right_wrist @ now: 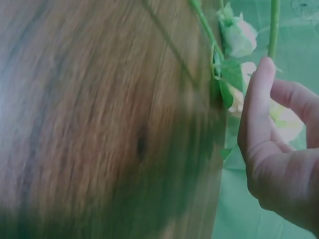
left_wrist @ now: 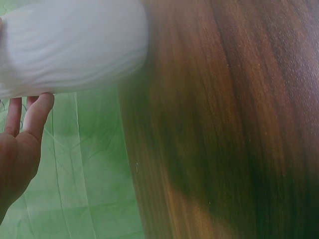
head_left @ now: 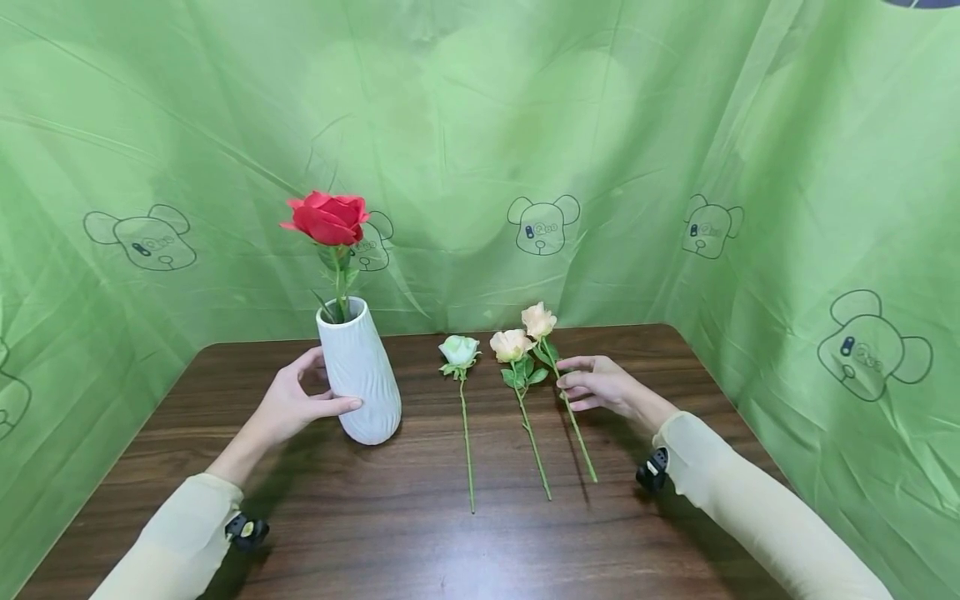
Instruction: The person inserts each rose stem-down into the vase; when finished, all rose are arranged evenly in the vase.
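A white ribbed vase (head_left: 360,367) stands toward the left of the table with a red rose (head_left: 328,219) upright in its mouth. My left hand (head_left: 296,396) grips the vase from the left, thumb across its front and fingers at its far side. In the left wrist view the fingertips touch the vase wall (left_wrist: 75,45). On the right, my right hand (head_left: 603,386) pinches the green stem of a peach rose (head_left: 538,320). That stem (right_wrist: 274,30) rises from the fingertips in the right wrist view, and its shadow falls apart from it on the table.
Left of the held rose lie a second peach rose (head_left: 512,345) with green leaves and a whitish-green rose (head_left: 459,351), stems pointing toward me. All are on a dark wooden table (head_left: 360,517). Green cloth (head_left: 450,150) with printed bear heads hangs behind and at both sides.
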A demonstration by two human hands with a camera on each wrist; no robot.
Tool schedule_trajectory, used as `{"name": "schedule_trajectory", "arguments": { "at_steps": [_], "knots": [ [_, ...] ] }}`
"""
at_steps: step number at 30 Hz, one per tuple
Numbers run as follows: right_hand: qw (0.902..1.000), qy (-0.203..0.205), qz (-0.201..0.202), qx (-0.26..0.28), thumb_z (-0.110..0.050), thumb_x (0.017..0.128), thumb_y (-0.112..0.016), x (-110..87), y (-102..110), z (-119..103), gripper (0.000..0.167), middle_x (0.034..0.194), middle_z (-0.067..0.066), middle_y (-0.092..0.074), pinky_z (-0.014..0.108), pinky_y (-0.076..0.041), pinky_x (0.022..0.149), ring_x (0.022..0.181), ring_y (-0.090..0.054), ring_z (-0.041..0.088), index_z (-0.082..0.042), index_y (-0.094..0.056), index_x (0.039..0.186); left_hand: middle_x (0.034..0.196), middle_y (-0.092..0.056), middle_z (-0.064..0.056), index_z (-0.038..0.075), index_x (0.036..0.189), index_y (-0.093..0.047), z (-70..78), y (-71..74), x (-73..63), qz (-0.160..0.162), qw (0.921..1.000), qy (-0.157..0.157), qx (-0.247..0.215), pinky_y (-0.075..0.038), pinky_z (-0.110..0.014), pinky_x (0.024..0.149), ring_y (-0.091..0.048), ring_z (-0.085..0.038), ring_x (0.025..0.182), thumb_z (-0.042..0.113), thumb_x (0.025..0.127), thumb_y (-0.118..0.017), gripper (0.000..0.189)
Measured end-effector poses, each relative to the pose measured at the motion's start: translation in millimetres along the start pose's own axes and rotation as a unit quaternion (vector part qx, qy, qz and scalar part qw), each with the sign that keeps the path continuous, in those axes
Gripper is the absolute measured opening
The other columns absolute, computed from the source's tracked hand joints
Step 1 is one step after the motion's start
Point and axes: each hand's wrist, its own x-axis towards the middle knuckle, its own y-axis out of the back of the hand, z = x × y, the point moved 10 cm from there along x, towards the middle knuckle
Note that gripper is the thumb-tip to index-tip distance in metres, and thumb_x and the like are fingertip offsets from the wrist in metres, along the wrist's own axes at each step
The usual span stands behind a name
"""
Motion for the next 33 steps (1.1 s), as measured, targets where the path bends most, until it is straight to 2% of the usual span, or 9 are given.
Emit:
{"name": "schedule_trajectory", "arguments": {
  "at_steps": [10, 16, 21, 29, 33],
  "knots": [
    [0.9987, 0.032, 0.005, 0.04, -0.004, 0.096, -0.066, -12.8, -12.1, -30.0, 0.057, 0.095, 0.006, -0.07, 0.035, -0.065, 0.075, 0.086, -0.069, 0.021, 0.006, -0.041, 0.147, 0.119, -0.061, -0.012, 0.007, 0.139, -0.054, -0.2, 0.1, 0.4, -0.002, 1.0, 0.003, -0.002, -0.06, -0.027, 0.09, -0.059, -0.021, 0.107, 0.01, 0.074, -0.093, 0.076],
    [0.9946, 0.051, -0.005, 0.09, -0.002, 0.099, -0.06, -22.3, -19.3, -45.0, 0.054, 0.093, 0.005, -0.07, 0.038, -0.065, 0.076, 0.088, -0.07, 0.022, 0.007, -0.038, 0.148, 0.117, -0.061, -0.012, 0.008, 0.138, -0.055, 1.6, -0.4, -0.4, -0.001, 1.0, 0.002, -0.001, -0.06, -0.028, 0.09, -0.059, -0.021, 0.106, 0.011, 0.073, -0.094, 0.075],
    [0.9902, 0.058, -0.014, 0.127, 0.002, 0.1, -0.057, -25.4, -24.3, -50.8, 0.05, 0.094, 0.005, -0.068, 0.04, -0.063, 0.086, 0.088, -0.07, 0.021, 0.009, -0.038, 0.146, 0.117, -0.061, -0.012, 0.008, 0.138, -0.055, 1.1, -0.1, -0.1, 0.001, 1.0, 0.002, -0.001, -0.06, -0.028, 0.089, -0.058, -0.026, 0.107, 0.011, 0.072, -0.094, 0.076],
    [0.9811, 0.053, -0.033, 0.183, 0.006, 0.102, -0.045, -35.4, -36.1, -62.8, 0.056, 0.115, 0.007, -0.06, 0.039, -0.058, 0.097, 0.097, -0.067, 0.02, 0.012, -0.023, 0.153, 0.118, -0.061, -0.012, 0.008, 0.139, -0.054, -0.6, -0.4, 0.2, 0.001, 1.0, 0.002, -0.003, -0.06, -0.028, 0.089, -0.059, -0.021, 0.107, 0.011, 0.073, -0.094, 0.077],
    [0.9781, 0.059, -0.04, 0.196, 0.003, 0.104, -0.043, -41.3, -41.7, -72.6, 0.055, 0.115, 0.007, -0.063, 0.04, -0.057, 0.099, 0.1, -0.067, 0.021, 0.01, -0.022, 0.155, 0.119, -0.061, -0.012, 0.007, 0.14, -0.054, -1.4, -0.3, 0.0, 0.002, 1.0, 0.002, -0.003, -0.06, -0.028, 0.089, -0.059, -0.019, 0.106, 0.011, 0.073, -0.094, 0.078]
  ]
}}
